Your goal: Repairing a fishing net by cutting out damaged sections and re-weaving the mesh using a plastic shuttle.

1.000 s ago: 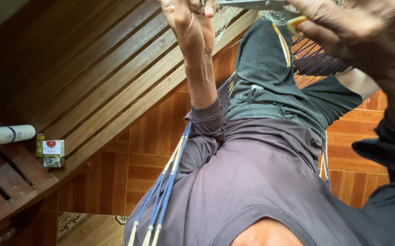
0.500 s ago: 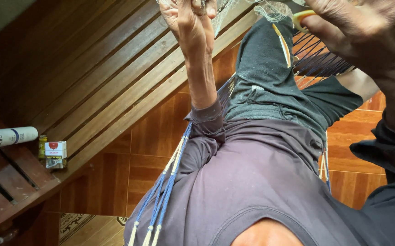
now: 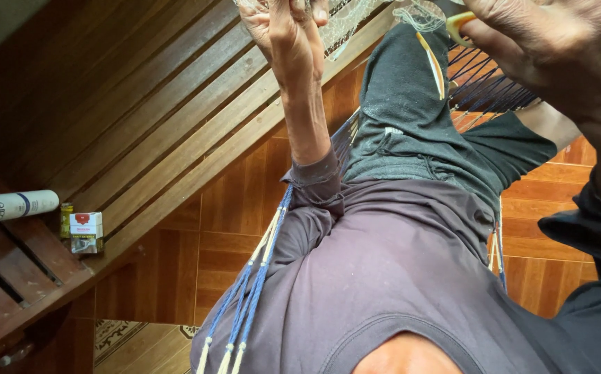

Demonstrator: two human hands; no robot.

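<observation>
Two hands (image 3: pixel 286 34) pinch netting (image 3: pixel 345 28) | slatted wooden bench (image 3: pixel 141 118) | tiled floor (image 3: pixel 238 208)

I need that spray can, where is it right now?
The white spray can lies on its side on the slatted wooden bench at the far left of the head view, beside a small box.

This is a home, a lived-in room or porch rather than any workplace. Glossy orange-brown floor tiles (image 3: pixel 245 208) run underfoot, and a dark slatted wooden bench (image 3: pixel 127 111) takes up the left side. On its edge sit everyday bits: a white spray can (image 3: pixel 9 206) and a small white and red box (image 3: pixel 86 230). Someone lounges in a blue corded hammock (image 3: pixel 252 291), and a patterned mat (image 3: pixel 117 332) peeks in low down.
</observation>
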